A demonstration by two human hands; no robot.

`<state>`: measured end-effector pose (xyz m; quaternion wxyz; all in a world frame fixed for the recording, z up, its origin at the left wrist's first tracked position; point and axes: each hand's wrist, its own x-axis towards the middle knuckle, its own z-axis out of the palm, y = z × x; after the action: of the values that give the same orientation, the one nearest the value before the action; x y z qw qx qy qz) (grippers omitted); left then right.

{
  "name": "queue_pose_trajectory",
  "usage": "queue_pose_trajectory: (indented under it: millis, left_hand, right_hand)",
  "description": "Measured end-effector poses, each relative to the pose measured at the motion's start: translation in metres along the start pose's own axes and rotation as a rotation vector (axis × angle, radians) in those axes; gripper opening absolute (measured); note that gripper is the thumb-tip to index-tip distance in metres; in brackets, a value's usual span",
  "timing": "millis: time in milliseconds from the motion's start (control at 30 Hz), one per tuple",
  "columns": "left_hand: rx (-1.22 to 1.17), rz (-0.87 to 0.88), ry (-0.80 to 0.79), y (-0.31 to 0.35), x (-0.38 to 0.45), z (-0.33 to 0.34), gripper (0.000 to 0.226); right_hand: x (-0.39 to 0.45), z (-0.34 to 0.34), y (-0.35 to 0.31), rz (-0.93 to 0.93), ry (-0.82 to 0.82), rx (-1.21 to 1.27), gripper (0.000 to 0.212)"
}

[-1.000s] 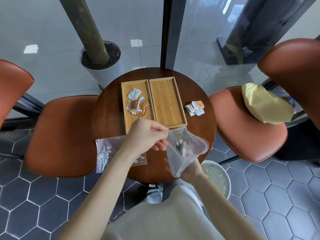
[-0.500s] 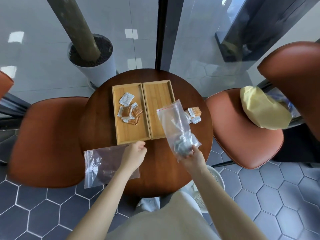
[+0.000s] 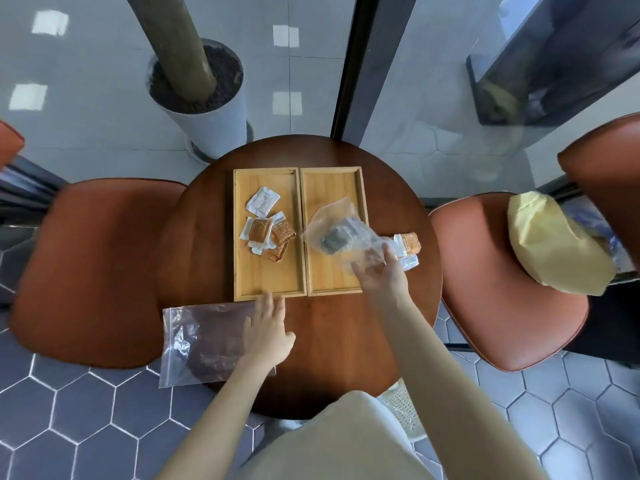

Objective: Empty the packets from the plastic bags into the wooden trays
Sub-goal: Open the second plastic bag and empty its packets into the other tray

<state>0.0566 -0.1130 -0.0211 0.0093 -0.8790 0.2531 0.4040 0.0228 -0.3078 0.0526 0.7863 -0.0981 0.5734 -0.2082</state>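
Two wooden trays lie side by side on the round table. The left tray (image 3: 242, 271) holds several white and orange packets (image 3: 268, 230). Over the right tray (image 3: 360, 188), my right hand (image 3: 379, 275) grips the bottom of a clear plastic bag (image 3: 332, 223) tipped mouth-down, with dark packets (image 3: 334, 240) still inside it. My left hand (image 3: 268, 334) rests flat, fingers spread, on the corner of a flat clear bag (image 3: 201, 341) at the table's near left edge.
A small heap of loose packets (image 3: 408, 249) lies on the round wooden table (image 3: 332, 341) right of the trays. Orange chairs stand at left (image 3: 86, 271) and right (image 3: 491, 289); a yellow bag (image 3: 550, 240) sits on the right one. A planter (image 3: 204, 98) stands behind the glass.
My right hand carried the bag forward and tipped it over the right tray. My left hand let go of the bag's mouth and came down onto the flat bag.
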Motion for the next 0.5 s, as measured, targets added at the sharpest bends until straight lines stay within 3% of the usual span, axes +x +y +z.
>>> queue_pose_trajectory:
  millis: [67, 200, 333, 367, 433, 500]
  left_hand:
    - [-0.010, 0.003, -0.010, -0.001, 0.000, -0.001, 0.070]
    - [-0.005, 0.017, -0.012, -0.002, -0.001, -0.001, 0.070]
    - [0.010, 0.030, -0.004, -0.005, -0.001, 0.001, 0.072]
    - [0.016, 0.032, -0.005, -0.006, 0.000, 0.001, 0.072]
    - [0.028, 0.036, -0.005, -0.008, 0.001, 0.003, 0.072]
    - [0.032, 0.039, -0.009, -0.008, 0.002, 0.003, 0.072]
  right_hand:
    - [-0.001, 0.010, -0.001, 0.033, -0.054, 0.016, 0.011]
    - [-0.015, 0.026, -0.004, 0.095, -0.133, 0.031, 0.015]
    - [-0.034, 0.035, -0.009, 0.093, -0.107, 0.117, 0.014]
    - [-0.040, 0.034, -0.010, 0.077, -0.119, 0.074, 0.020]
    - [-0.047, 0.024, -0.013, -0.076, -0.162, -0.284, 0.040]
    - [-0.056, 0.021, -0.013, -0.122, -0.123, -0.421, 0.053]
